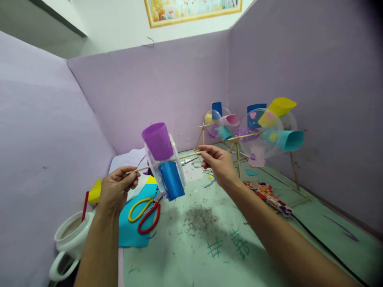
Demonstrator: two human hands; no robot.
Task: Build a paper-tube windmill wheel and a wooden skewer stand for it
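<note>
A thin wooden stick [191,154] runs through a wheel made of clear plastic discs [179,159]. Between the discs sit a purple paper tube [157,141] on top and a blue paper tube [172,180] below. My left hand [121,182] pinches the stick's left end. At the other end, my right hand [218,162] grips the stick between thumb and fingers. The wheel is held in the air above the table, slightly tilted. Below and left of it lie scissors [151,213] with one yellow and one red handle.
Two similar paper-tube wheels [260,129] [221,119] stand on stick frames at the right and back. Teal paper [128,231] lies under the scissors. A white pot [73,233] stands at left. A patterned glue gun [267,197] with a black cord rests at right. Purple walls enclose the table [185,263].
</note>
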